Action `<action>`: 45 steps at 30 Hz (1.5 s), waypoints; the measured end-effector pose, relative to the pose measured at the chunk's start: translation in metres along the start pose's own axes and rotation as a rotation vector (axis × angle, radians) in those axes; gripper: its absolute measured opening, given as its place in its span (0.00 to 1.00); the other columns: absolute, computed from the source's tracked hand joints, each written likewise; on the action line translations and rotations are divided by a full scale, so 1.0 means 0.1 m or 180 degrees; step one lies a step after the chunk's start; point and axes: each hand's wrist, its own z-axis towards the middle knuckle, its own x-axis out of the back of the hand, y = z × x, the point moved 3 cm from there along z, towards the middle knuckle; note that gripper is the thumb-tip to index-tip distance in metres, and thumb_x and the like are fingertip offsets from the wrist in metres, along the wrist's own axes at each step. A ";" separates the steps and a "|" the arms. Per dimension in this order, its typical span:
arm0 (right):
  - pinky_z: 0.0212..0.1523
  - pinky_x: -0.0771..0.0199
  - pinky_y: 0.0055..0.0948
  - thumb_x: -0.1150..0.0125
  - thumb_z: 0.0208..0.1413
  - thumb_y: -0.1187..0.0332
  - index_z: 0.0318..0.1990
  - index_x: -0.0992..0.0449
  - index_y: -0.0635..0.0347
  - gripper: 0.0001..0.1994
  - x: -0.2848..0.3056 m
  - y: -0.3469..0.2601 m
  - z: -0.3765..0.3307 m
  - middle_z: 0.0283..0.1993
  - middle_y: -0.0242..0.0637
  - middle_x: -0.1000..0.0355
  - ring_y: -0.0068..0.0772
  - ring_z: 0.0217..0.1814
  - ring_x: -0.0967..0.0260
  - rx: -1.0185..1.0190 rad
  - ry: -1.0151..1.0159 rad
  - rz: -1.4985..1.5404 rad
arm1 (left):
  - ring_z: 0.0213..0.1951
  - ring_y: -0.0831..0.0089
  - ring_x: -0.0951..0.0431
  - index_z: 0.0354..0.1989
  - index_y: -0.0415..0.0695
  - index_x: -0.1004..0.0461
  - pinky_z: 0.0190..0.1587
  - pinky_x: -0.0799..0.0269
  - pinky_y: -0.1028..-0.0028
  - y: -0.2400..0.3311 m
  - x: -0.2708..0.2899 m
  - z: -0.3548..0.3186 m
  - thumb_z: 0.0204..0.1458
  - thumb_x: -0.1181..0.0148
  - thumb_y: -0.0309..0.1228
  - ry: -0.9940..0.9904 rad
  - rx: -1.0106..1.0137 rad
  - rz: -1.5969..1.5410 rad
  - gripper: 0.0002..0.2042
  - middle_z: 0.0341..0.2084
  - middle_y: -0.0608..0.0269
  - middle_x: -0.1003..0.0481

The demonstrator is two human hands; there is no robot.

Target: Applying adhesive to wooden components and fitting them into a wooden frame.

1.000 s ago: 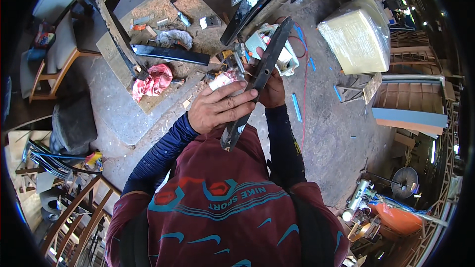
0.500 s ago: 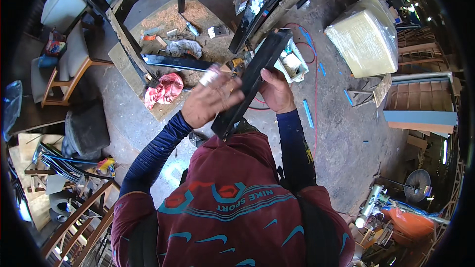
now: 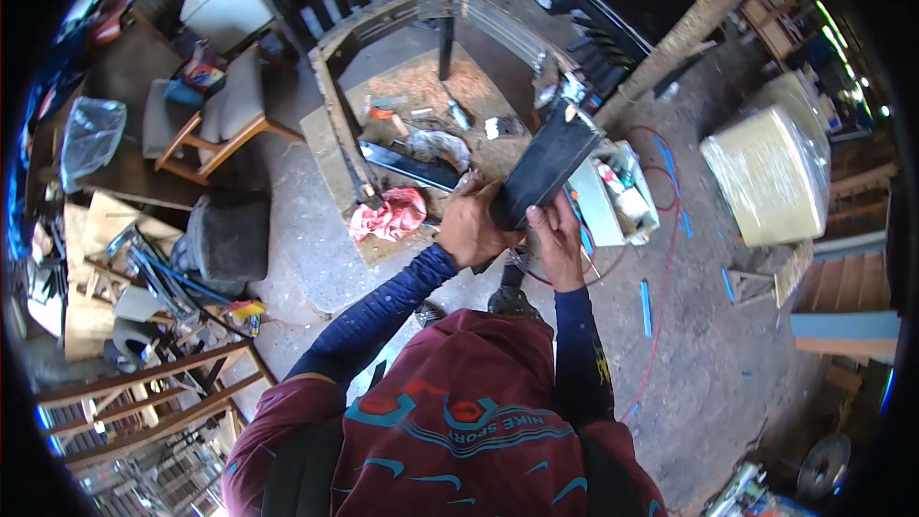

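Observation:
A flat black-painted wooden board (image 3: 546, 168) is held in front of my body, its far end pointing up and right, chipped to bare wood at the tip. My left hand (image 3: 471, 228) is closed around the board's near left end, fingers mostly hidden behind it. My right hand (image 3: 558, 239) grips the right edge with the thumb against it. Beyond my left hand, a crumpled pink cloth (image 3: 391, 215) and another dark board (image 3: 410, 167) lie at a worn plywood sheet (image 3: 325, 139). A pale box (image 3: 603, 220) of supplies stands right of my right hand.
A curved wooden furniture frame (image 3: 330, 86) stands over the plywood, where shavings and a blue-handled tool (image 3: 458, 115) lie. A red hose (image 3: 659, 325) and blue strips (image 3: 645, 308) cross the floor. A wooden chair (image 3: 225, 120) stands left; a wrapped cream cushioned block (image 3: 766, 172) sits right.
My left hand was blurred with fingers spread over the board; now it is closed on the near end. The board has turned, showing a wider face. The whole view has shifted.

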 end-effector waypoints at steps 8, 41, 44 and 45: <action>0.49 0.27 0.31 0.29 0.59 0.62 0.60 0.31 0.60 0.25 -0.11 0.20 0.08 0.54 0.36 0.26 0.26 0.53 0.29 -0.1029 0.1121 0.0797 | 0.56 0.50 0.32 0.58 0.38 0.30 0.63 0.40 0.51 0.15 -0.18 0.05 0.43 0.36 0.39 0.0475 -0.0340 0.1329 0.32 0.43 0.48 0.27; 0.51 0.19 0.57 0.37 0.58 0.65 0.42 0.23 0.59 0.09 -0.45 0.36 0.90 0.39 0.38 0.22 0.47 0.48 0.20 -0.1012 0.0359 0.2353 | 0.49 0.74 0.21 0.49 0.36 0.20 0.56 0.30 0.72 0.13 2.01 0.05 0.59 0.35 0.26 0.1586 0.0639 -0.0849 0.12 0.44 0.59 0.18; 0.49 0.17 0.56 0.37 0.58 0.66 0.44 0.25 0.59 0.10 -0.43 0.42 0.99 0.41 0.39 0.22 0.50 0.47 0.20 -0.1051 0.0341 0.2492 | 0.47 0.73 0.20 0.50 0.35 0.21 0.53 0.28 0.74 0.30 1.89 0.56 0.59 0.36 0.28 0.0305 0.0690 -0.0908 0.13 0.44 0.58 0.18; 0.49 0.17 0.56 0.37 0.58 0.66 0.44 0.25 0.59 0.10 -0.44 0.44 1.03 0.41 0.39 0.22 0.50 0.47 0.20 -0.1062 0.0341 0.2518 | 0.48 0.72 0.20 0.51 0.34 0.21 0.54 0.28 0.73 0.28 1.79 0.72 0.59 0.36 0.28 0.0093 0.0789 -0.1225 0.14 0.45 0.56 0.18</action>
